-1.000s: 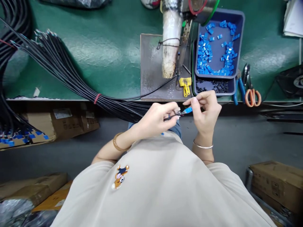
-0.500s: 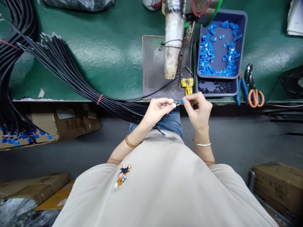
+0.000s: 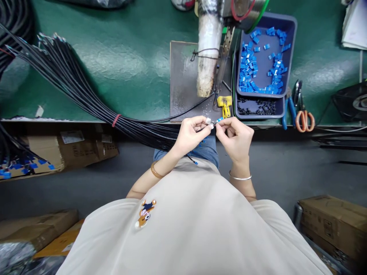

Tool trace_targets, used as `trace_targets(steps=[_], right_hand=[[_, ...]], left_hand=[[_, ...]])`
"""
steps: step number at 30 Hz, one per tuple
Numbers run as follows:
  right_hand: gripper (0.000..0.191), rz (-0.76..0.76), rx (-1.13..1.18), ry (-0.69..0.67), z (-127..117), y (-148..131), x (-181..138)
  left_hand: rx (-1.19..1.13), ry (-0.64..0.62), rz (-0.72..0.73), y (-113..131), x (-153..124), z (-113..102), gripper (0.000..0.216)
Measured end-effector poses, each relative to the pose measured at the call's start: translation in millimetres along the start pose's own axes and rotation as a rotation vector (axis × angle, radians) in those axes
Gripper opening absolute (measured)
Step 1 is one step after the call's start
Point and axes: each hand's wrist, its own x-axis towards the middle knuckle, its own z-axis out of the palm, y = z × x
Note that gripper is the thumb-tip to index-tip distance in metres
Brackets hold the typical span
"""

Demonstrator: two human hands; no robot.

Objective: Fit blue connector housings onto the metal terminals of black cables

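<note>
1 blue connector is slanting rightward from the left grip, whose fingertips are pinching its cable; the nearer right grip is pinching the connector.

white papers on the green table

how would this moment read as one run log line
left hand: pinching cable end | right hand: fingertips at blue connector | cable bundle: red tie around it | upper tray: holding blue pieces

Small blue connector, tilted, at black cable tip
</note>
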Motion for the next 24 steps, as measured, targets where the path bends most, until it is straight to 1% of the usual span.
trace_targets(steps=[4, 7, 10, 20, 24], right_hand=[[0.007, 0.220, 0.200, -0.088, -0.9, 5.4, 2.0], [0.009, 0.303, 0.308, -0.139, -3.7, 7.4, 2.5], [0.015, 0.275, 0.258, -0.153, -6.9, 7.4, 2.4], [0.014, 0.077, 0.036, -0.182, -15.5, 8.0, 4.5], [0.011, 0.043, -0.008, -0.180, -14.9, 7.2, 5.0]], left_hand=[[-0.008, -0.035, 0.001, -1.3, 0.2, -1.9, 0.020], [-0.025, -0.039, 0.012, -2.7, 0.3, -2.2, 0.018], [-0.015, -0.040, 0.020, -4.2, 0.4, -1.8, 0.016], [0.093, -0.078, 0.026, -7.5, 0.5, -3.3, 0.014], [0.115, -0.086, 0.020, -8.6, 0.2, -3.5, 0.014]])
